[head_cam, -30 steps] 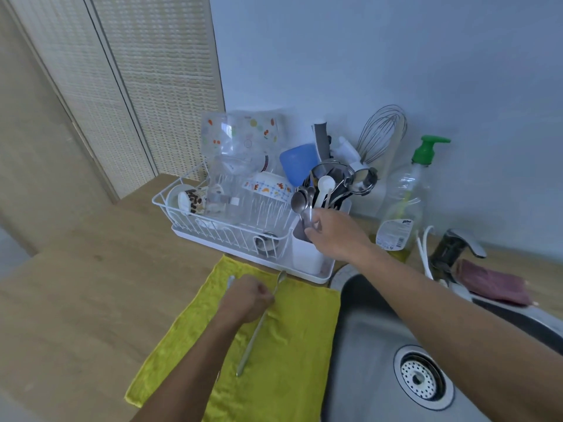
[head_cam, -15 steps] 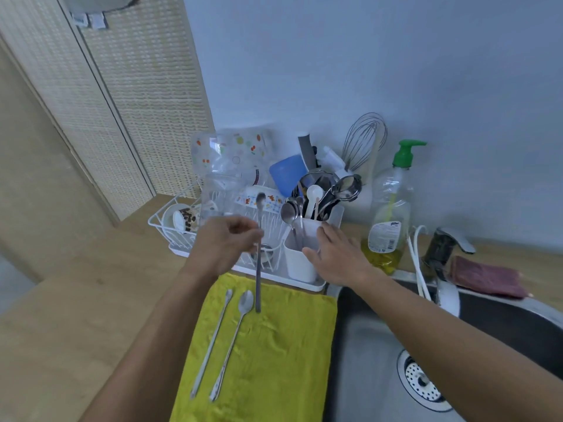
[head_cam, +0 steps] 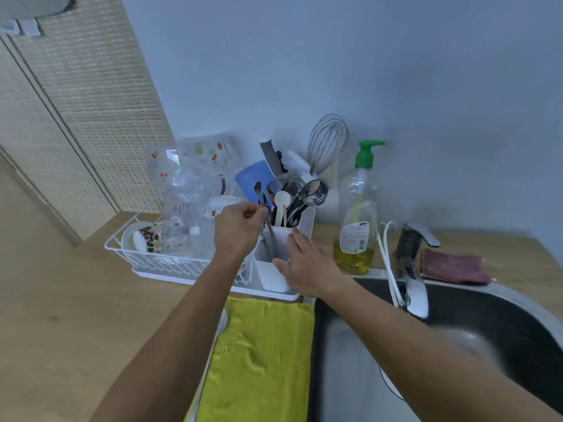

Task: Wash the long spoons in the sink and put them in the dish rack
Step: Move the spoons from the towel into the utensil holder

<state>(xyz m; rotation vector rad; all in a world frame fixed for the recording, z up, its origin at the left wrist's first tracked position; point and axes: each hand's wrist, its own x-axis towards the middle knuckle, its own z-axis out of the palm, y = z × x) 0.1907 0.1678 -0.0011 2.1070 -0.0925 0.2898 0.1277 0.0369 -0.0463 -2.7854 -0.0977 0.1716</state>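
My left hand [head_cam: 236, 231] pinches a long metal spoon [head_cam: 259, 191] upright, bowl up, its handle reaching down into the white cutlery holder [head_cam: 274, 266] at the right end of the white dish rack [head_cam: 122, 249]. My right hand [head_cam: 307, 266] rests against the holder's front right side, fingers apart around it. Other utensils stand in the holder. On the yellow towel [head_cam: 262, 357] in front of the rack, my left forearm hides most of the other spoons; one spoon bowl [head_cam: 223, 319] peeks out beside the arm. The steel sink [head_cam: 475, 336] lies at the right.
A soap bottle [head_cam: 356, 226] with a green pump stands right of the rack. The faucet [head_cam: 411, 269], a white hose and a reddish cloth [head_cam: 454, 266] sit behind the sink. Cups and clear containers fill the rack. Wooden counter extends left.
My left hand lifted a spoon from the towel and carried it right, into the cutlery holder. My right hand dropped from the holder's top to its front side.
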